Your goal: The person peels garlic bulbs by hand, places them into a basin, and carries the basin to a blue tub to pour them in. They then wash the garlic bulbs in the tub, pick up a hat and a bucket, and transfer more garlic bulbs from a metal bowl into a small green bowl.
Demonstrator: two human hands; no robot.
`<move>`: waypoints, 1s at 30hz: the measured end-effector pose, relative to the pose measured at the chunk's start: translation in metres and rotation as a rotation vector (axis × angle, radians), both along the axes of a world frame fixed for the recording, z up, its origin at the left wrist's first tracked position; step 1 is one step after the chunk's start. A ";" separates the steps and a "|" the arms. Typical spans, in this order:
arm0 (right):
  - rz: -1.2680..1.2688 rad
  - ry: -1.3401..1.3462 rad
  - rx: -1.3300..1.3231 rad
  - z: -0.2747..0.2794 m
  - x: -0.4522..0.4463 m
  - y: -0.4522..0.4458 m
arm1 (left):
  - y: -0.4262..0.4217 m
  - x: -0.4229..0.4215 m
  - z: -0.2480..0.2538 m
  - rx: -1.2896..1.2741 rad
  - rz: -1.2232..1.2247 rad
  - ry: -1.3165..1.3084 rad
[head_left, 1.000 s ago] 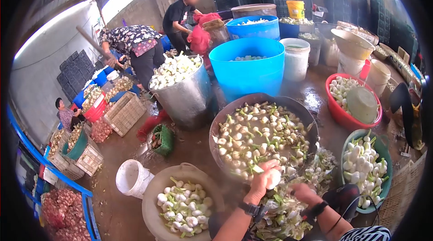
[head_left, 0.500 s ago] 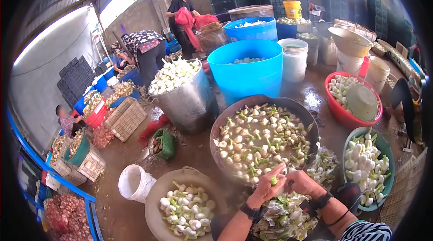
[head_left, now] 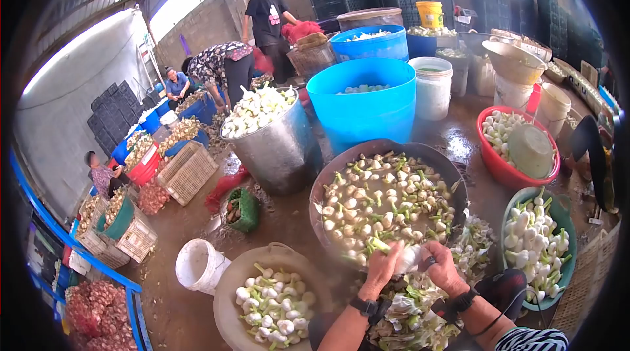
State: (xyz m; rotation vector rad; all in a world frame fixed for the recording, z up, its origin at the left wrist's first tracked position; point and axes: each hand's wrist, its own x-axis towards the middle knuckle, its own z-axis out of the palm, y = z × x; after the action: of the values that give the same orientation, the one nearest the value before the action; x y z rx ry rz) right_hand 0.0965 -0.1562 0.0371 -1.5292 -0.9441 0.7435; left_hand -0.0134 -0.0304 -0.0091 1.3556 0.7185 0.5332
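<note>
A white garlic bulb (head_left: 408, 259) with a green stem is held between my two hands, just over the near edge of the water-filled basin (head_left: 317, 219). My left hand (head_left: 383, 268) is closed around its stem side. The fingers of my right hand (head_left: 442, 268) pinch at the bulb's right side. Below them lies a heap of peeled leaves and skins (head_left: 413, 315). Many bulbs float in the basin's brown water. To the left, a beige tub (head_left: 230, 308) holds white bulbs with short stems; at the right stands a green tub (head_left: 566, 219) of similar bulbs.
A white bucket (head_left: 200, 265) stands left of the beige tub. Beyond the basin are a metal drum (head_left: 279, 160), a large blue tub (head_left: 361, 114) and a red basin (head_left: 502, 170). Several people work at the back left, among them a standing person (head_left: 268, 19).
My right hand has come up from the leaf heap to meet my left hand at the bulb. The standing person has lowered the red net, and the bending person has shifted.
</note>
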 end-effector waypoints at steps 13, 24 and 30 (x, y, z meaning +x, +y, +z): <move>0.115 1.036 0.665 -0.009 0.030 -0.019 | 0.027 -0.019 0.016 -0.761 0.027 -0.770; 0.186 0.769 -0.075 0.009 0.013 -0.003 | 0.001 0.002 -0.002 0.475 -0.153 -0.325; 0.051 0.768 0.007 -0.016 0.017 0.009 | -0.009 0.006 0.013 0.764 0.081 -0.193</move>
State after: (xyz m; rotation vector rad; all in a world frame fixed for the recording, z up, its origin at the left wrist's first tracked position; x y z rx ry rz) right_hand 0.1131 -0.1473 0.0213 -1.0651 -0.4016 1.2380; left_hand -0.0069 -0.0393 0.0043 1.9452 0.4161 1.0563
